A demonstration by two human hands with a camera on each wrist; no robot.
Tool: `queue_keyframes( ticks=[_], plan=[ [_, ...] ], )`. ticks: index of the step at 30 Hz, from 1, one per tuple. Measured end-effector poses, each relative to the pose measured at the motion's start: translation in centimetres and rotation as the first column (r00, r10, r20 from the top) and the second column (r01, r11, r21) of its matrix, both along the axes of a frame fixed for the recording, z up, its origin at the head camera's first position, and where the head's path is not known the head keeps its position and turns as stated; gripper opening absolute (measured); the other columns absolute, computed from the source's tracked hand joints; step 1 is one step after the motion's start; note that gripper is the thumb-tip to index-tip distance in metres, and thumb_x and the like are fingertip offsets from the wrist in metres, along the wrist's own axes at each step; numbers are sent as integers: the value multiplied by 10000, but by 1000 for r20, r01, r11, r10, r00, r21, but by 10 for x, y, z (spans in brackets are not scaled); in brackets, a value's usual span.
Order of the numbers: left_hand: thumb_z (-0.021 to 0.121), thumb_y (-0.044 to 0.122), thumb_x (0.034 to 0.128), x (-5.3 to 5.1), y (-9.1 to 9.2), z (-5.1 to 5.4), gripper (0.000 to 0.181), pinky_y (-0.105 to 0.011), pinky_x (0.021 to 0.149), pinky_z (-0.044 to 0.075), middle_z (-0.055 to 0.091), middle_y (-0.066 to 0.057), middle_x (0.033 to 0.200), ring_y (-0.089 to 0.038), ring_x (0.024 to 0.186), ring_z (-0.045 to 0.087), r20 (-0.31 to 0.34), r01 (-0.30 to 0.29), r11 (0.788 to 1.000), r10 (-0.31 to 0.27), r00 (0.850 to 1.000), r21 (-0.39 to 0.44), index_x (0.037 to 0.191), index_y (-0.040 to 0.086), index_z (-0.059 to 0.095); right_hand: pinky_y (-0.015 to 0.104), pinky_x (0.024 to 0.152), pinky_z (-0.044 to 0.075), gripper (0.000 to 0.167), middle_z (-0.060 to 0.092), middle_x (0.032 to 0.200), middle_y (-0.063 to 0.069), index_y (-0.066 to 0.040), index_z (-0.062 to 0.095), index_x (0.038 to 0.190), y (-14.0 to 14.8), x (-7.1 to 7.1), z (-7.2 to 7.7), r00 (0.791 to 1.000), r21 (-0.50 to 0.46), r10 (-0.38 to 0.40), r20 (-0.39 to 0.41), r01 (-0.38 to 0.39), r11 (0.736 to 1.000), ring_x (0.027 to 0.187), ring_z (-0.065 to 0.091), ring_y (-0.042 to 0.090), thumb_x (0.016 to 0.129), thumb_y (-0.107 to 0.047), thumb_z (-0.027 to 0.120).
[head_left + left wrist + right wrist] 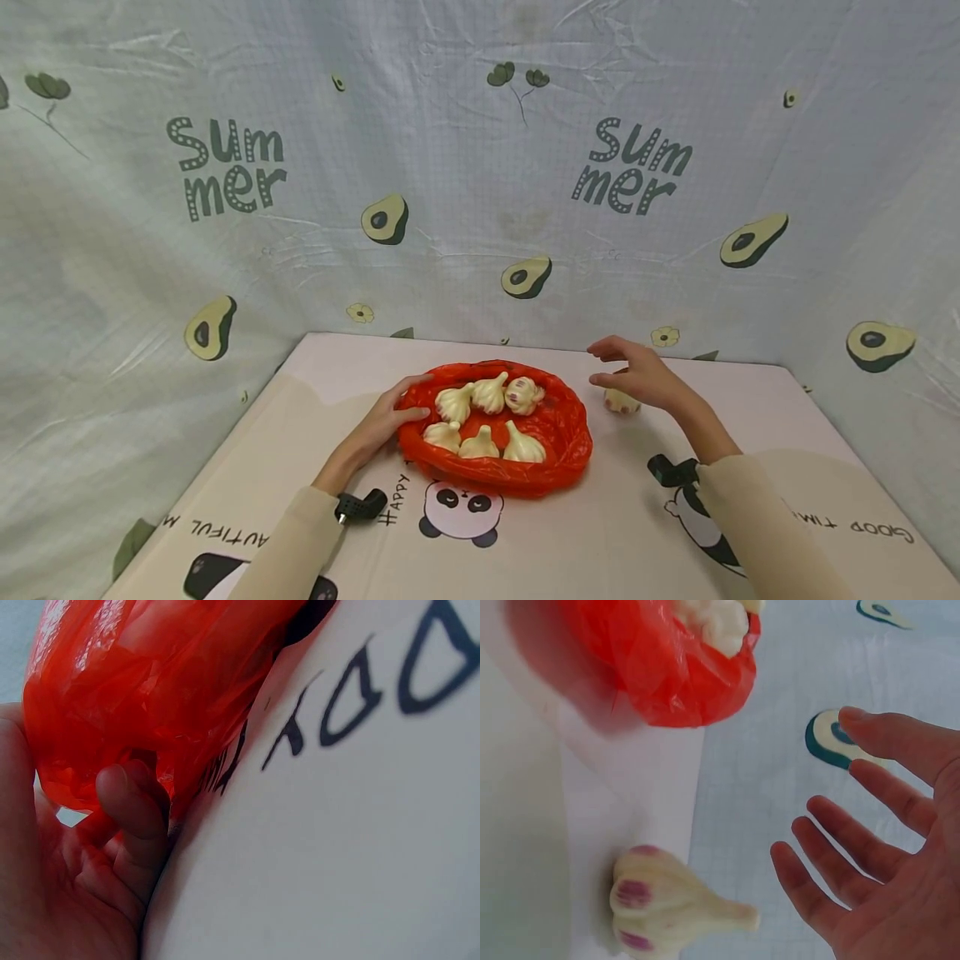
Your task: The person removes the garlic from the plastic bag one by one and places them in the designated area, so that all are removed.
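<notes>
A red plastic bag lies on the table with its rim rolled down into an oval. Several garlic bulbs show inside it, in a back and a front row. My left hand grips the bag's left side, thumb over the rim; in the left wrist view, fingers curl against the red plastic. My right hand hovers right of the bag, fingers spread and holding nothing. Below it a single garlic bulb sits on the table, partly hidden by the hand; the right wrist view shows its purple-marked body apart from the fingers.
The table has a pale cover printed with pandas and lettering. A hanging cloth with avocado prints encloses the back and both sides. Black wrist cameras are strapped to both wrists.
</notes>
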State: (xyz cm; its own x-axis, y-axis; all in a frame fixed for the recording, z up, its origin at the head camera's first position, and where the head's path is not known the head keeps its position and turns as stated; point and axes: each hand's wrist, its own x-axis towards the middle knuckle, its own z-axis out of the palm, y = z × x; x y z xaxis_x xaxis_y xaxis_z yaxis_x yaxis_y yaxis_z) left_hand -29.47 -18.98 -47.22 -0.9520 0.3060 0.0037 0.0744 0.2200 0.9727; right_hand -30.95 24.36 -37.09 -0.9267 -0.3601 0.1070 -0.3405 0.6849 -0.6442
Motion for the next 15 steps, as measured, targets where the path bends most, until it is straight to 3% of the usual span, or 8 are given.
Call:
queue_keyframes(
  ticks=[8,15],
  plan=[
    [617,181,984,0,-1,-1,606,-573,1193,408,336,-142,1662,-424,1489,378,-3,7,1000,-7,1000,2,1558,201,423,541,1032,565,452,640,1360,181,-64,601,1336,-22,6,3,996,-22,90,10,-89,996,1284,598,409,928,-192,750],
    [622,190,979,1,0,0,611,-576,1189,413,338,-140,1663,-425,1490,377,-3,1,1000,-1,1000,-6,1557,202,426,525,1001,585,446,645,1345,204,-29,603,1317,-44,13,2,978,-49,200,58,-197,979,1255,613,407,926,-190,744]
  ],
)
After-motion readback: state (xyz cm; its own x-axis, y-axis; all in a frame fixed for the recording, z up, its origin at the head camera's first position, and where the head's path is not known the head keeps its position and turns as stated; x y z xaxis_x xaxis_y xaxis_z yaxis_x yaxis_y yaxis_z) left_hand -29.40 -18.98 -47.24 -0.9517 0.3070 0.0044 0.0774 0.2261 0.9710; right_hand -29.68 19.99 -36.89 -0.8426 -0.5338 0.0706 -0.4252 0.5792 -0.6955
